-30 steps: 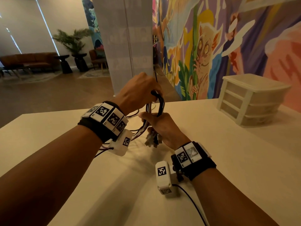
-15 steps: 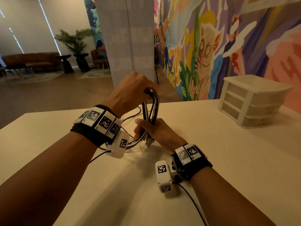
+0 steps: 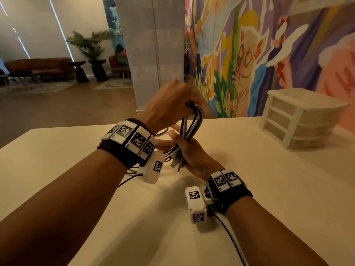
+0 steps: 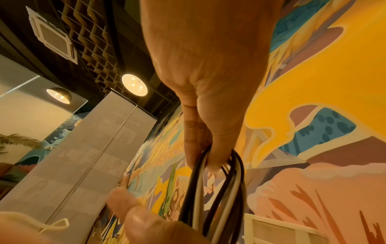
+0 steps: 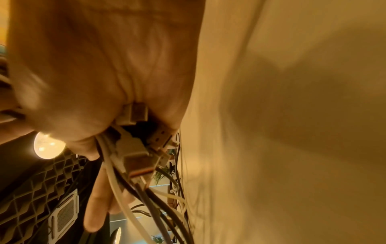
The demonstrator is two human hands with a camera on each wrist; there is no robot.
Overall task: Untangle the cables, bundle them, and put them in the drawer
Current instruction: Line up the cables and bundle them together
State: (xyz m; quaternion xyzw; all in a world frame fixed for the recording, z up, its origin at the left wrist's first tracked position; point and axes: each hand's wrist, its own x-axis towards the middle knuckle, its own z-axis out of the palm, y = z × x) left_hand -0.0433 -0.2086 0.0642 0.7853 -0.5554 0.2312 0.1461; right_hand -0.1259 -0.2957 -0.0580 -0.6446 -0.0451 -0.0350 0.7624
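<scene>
— Since half a second ago, what has shifted?

— Both hands sit a touch higher over the table (image 3: 249, 189). The right hand (image 3: 189, 153), which was wrapped round the lower part of the cables (image 3: 192, 127) then, now has its fingers more spread, with the strands running down across the palm.

— And the left hand (image 3: 167, 104)?

— Its grip at the top is as before. Thumb and fingers pinch the folded top of the bundle, where the black and white strands bend over in a loop. The left wrist view shows that loop (image 4: 221, 178) hanging straight down from the fingertips (image 4: 211, 158).

— Where does the bundle lie relative to the right hand?

— Directly above it and against it. The connector ends (image 3: 177, 162) poke out just under the palm, near the wrist. From the right wrist camera the plugs (image 5: 135, 148) press against the heel of the hand, and loose cable tails (image 5: 167, 206) trail away beside the table edge.

— Are the fingers of the right hand closed round anything?

— Its fingers look half open, cradling rather than gripping; the thumb leans on the strands.

— The drawer unit (image 3: 299, 120)?

— White plastic, three drawers, all pushed in, standing well apart to the right on the table.
</scene>
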